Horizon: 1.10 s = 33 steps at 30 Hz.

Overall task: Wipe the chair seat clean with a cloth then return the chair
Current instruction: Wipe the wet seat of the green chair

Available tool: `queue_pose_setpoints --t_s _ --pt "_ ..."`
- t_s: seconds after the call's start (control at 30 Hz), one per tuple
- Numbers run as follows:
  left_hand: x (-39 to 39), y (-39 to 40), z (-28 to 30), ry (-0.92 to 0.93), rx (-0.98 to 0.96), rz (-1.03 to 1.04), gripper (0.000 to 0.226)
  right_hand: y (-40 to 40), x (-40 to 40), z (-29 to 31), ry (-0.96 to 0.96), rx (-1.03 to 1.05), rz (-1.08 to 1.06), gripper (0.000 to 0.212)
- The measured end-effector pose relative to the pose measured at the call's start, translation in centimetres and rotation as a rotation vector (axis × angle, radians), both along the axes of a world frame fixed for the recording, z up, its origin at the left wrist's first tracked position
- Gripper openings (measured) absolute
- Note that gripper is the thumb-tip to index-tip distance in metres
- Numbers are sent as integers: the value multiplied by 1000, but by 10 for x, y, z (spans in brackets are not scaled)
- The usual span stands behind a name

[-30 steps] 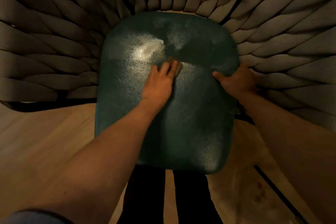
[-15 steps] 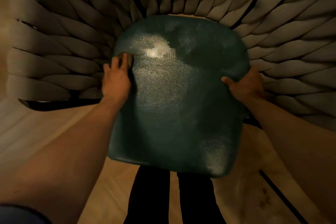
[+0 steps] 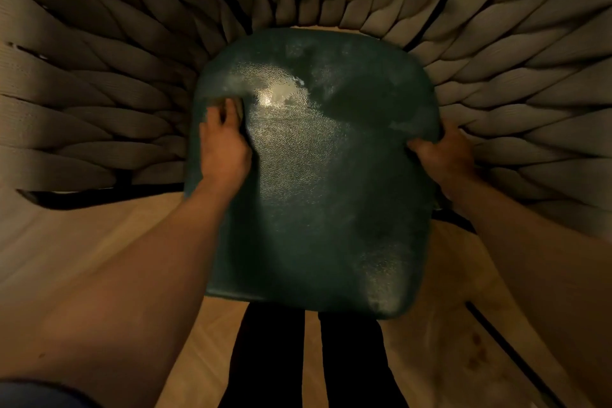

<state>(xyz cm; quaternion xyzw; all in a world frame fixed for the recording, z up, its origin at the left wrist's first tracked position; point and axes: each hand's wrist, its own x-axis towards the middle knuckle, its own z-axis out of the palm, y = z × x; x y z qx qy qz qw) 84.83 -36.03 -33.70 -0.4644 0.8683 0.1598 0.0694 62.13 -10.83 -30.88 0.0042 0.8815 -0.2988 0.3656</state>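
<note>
I take the dark green chair seat (image 3: pixel 318 182) as my reference for all positions; I see it from above through the head camera, with its glossy, pebbled surface catching a bright glare patch toward its far left quarter.

Left of the seat, the woven backrest (image 3: pixel 82 93) of thick grey-beige cords curves round the far side and both flanks. Below it on the near left lies the light wood floor (image 3: pixel 99 242).

On the seat's far left edge, the left hand (image 3: pixel 223 146) presses down on a small cloth (image 3: pixel 231 106). Only a brownish scrap of the cloth shows past the fingertips; the fingers (image 3: pixel 215 116) are curled over it and hold it against the surface. This area is blurred, so I cannot tell the cloth's full shape.

Across the seat's far half I note pale, dull smears either side of the glare.

Off the near edge, at centre, two dark trouser legs (image 3: pixel 308 358) stand on the floor.

At the seat's right edge, the right hand (image 3: pixel 442 152) grips the rim, thumb on top of the surface and the remaining fingers wrapped out of sight beneath.

Near right of the seat, a dark stain (image 3: pixel 475 354) marks the floor beside a thin black bar (image 3: pixel 513 358).
</note>
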Motion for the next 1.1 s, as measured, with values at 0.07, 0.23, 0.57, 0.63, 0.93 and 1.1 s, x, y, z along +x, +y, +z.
queue_pose_setpoints --t_s 0.07,0.23,0.57,0.63,0.93,1.1 --pt "-17 19 1 33 34 -68 66 1 0 -1 -3 -25 -45 45" --pt "-73 82 7 41 136 -194 72 -4 0 7 -23 -192 -279 74" --pt "-162 190 12 146 193 -497 52 -5 -4 5 -112 -235 -381 79" --pt "-170 203 15 151 251 -543 43 -3 -5 4 -123 -243 -372 67" --pt "-160 174 19 50 197 -678 50 0 -7 -2 31 -49 -60 62" --pt "-130 131 16 -10 118 -693 55 -10 -12 -4 155 70 72 50"
